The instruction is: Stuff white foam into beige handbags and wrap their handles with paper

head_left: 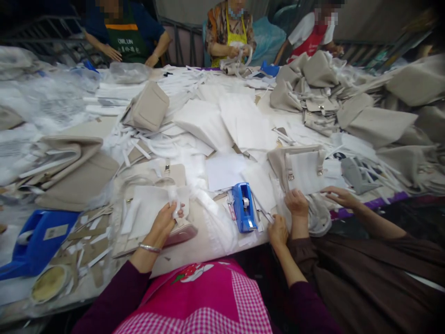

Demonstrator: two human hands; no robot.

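A beige handbag [179,175] is lying on the near side of the bench [170,265], in front of the person and to the left of a blue tape dispenser [245,208]. Its surface is looking smooth and matte, and a small metal clasp [167,168] is showing near its upper edge. A white sheet [144,199] is covering much of its middle, and the lower right corner is showing a pinkish brown tone.

The left hand [168,219] is reaching up and inward from a purple sleeve [120,290], a silvery bracelet [150,248] circling its wrist. Its fingers are curling over the bag's right part and holding translucent white wrapping [175,200] there.

The right hand [278,231] is pointing away from the body, its forearm slanting up and leftward. It is hovering or resting to the right of the dispenser, fingers bending close together; whether they are gripping anything, I cannot tell. Just beside it, a co-worker's hand [296,202] is touching another beige bag [277,163].
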